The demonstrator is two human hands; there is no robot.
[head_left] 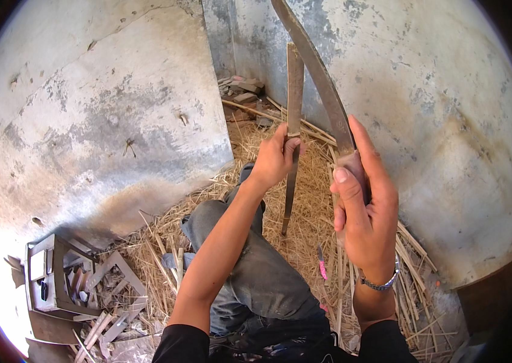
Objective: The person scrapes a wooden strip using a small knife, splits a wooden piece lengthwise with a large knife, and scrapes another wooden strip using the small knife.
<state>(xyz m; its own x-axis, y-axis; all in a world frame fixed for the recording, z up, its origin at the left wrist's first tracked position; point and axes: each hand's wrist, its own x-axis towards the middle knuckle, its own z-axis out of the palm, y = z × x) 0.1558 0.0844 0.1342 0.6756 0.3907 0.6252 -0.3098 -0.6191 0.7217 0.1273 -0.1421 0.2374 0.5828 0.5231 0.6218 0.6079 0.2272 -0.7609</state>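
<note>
Dark metal forms the long, curved blade of the knife (320, 69), which in the head view points upward from the right hand (368, 206); that hand's fingers wrap the handle, the index finger stretched up beside the blade's base. The left hand (275, 158) has its fingers closed on a narrow strip (294, 91), upright just left of the knife; whether blade and strip touch, I cannot tell. A watch (383, 282) circles the right wrist. Below, straw (313, 190) covers the floor beside the bent leg (268, 278), with sticks (409, 296) at right and a pink-handled tool (322, 270) between.
</note>
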